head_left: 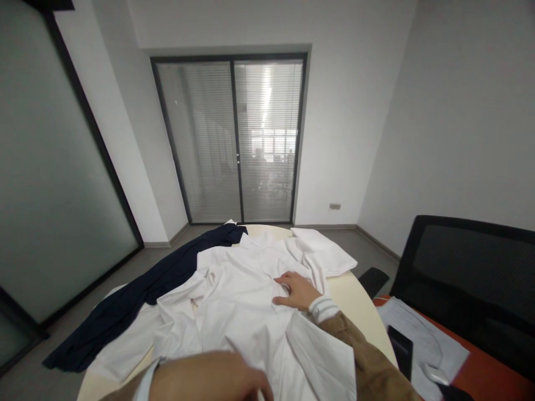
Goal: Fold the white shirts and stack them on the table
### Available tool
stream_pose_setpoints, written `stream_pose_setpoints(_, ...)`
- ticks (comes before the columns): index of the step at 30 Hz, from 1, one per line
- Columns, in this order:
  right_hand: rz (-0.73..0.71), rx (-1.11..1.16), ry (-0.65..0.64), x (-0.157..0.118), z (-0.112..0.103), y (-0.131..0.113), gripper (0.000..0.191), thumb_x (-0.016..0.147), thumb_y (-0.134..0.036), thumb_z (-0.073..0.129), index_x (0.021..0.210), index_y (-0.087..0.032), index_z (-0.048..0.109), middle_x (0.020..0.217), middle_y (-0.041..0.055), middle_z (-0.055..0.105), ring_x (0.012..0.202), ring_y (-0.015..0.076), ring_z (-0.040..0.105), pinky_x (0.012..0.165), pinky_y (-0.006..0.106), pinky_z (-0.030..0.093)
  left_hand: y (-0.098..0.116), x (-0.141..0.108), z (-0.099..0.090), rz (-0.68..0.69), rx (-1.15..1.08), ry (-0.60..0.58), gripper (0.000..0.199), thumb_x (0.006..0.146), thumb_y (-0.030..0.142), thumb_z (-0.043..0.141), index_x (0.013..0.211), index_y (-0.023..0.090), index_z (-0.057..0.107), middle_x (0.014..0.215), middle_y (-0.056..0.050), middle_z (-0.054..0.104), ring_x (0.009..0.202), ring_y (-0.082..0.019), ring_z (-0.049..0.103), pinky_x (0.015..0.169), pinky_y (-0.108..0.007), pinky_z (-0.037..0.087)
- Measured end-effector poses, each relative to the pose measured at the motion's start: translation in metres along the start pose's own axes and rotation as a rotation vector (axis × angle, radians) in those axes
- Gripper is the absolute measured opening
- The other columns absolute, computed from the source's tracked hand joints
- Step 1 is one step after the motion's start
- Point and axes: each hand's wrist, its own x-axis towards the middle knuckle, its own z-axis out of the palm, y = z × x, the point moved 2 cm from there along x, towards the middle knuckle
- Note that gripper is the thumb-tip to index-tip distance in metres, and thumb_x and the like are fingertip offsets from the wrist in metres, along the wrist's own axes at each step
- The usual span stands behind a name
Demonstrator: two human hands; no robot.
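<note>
A crumpled white shirt (234,312) lies spread over a round cream table (355,301), one sleeve or flap hanging toward me at the lower right. My right hand (293,292), in a tan sleeve with a white ribbed cuff, rests on the shirt's middle with its fingers slightly curled. My left hand (207,380) sits at the bottom edge of the view, cut off by the frame, its fingertips against the white cloth. A dark navy garment (142,284) lies along the table's left side, partly under the shirt. A folded white cloth (324,250) lies at the far right of the table.
To the right stand an orange desk (493,373) with papers, a black phone (400,351) and a white mouse (434,374), and a black mesh chair (463,267). A black chair armrest (373,281) meets the table edge. A frosted glass wall and a glass door with blinds surround the room.
</note>
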Motion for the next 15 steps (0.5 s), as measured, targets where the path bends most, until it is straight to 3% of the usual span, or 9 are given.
stream_pose_setpoints(1, -0.009, -0.016, -0.003, 0.000, 0.001, 0.000, 0.073, 0.069, -0.069, 0.069, 0.128, -0.026, 0.065, 0.122, 0.0104, 0.063, 0.114, 0.0319, 0.054, 0.098, 0.043, 0.040, -0.005, -0.002, -0.018, -0.082, 0.021, 0.154, 0.028, 0.093, 0.040, 0.052, 0.116, 0.031, 0.065, 0.099, -0.001, 0.075, 0.088, -0.020, 0.070, 0.074, -0.026, 0.048)
stream_pose_setpoints(4, -0.024, -0.045, 0.007, 0.000, 0.002, 0.000, 0.071, 0.071, -0.066, 0.069, 0.128, -0.025, 0.065, 0.123, 0.0109, 0.063, 0.113, 0.0318, 0.054, 0.099, 0.044, 0.040, -0.042, 0.005, -0.057, -0.400, 0.132, 0.438, 0.036, 0.095, 0.042, 0.045, 0.118, 0.024, 0.065, 0.110, -0.008, 0.073, 0.101, -0.024, 0.068, 0.086, -0.031, 0.048)
stream_pose_setpoints(8, -0.039, -0.043, 0.022, 0.000, 0.003, -0.001, 0.067, 0.073, -0.063, 0.068, 0.127, -0.024, 0.066, 0.123, 0.0107, 0.063, 0.111, 0.0306, 0.054, 0.098, 0.043, 0.041, -0.123, 0.018, -0.080, -0.816, 0.281, 0.778, 0.046, 0.094, 0.038, 0.044, 0.135, 0.019, 0.053, 0.142, -0.015, 0.052, 0.116, -0.030, 0.062, 0.093, -0.039, 0.047)
stream_pose_setpoints(11, -0.034, -0.036, 0.028, 0.000, 0.003, 0.000, 0.063, 0.075, -0.063, 0.067, 0.126, -0.026, 0.067, 0.122, 0.0097, 0.063, 0.111, 0.0298, 0.054, 0.097, 0.042, 0.041, -0.179, 0.019, -0.086, -0.997, 0.258, 0.817, 0.058, 0.094, 0.044, 0.044, 0.146, 0.019, 0.040, 0.149, -0.024, 0.040, 0.115, -0.037, 0.062, 0.091, -0.045, 0.048)
stream_pose_setpoints(15, -0.016, -0.017, 0.034, 0.001, 0.000, -0.002, 0.057, 0.075, -0.062, 0.067, 0.121, -0.028, 0.070, 0.120, 0.0086, 0.064, 0.110, 0.0293, 0.056, 0.095, 0.041, 0.042, -0.222, 0.021, -0.094, -0.891, 0.234, 0.812, 0.067, 0.094, 0.044, 0.045, 0.154, 0.022, 0.025, 0.156, -0.021, 0.031, 0.126, -0.037, 0.055, 0.097, -0.045, 0.045)
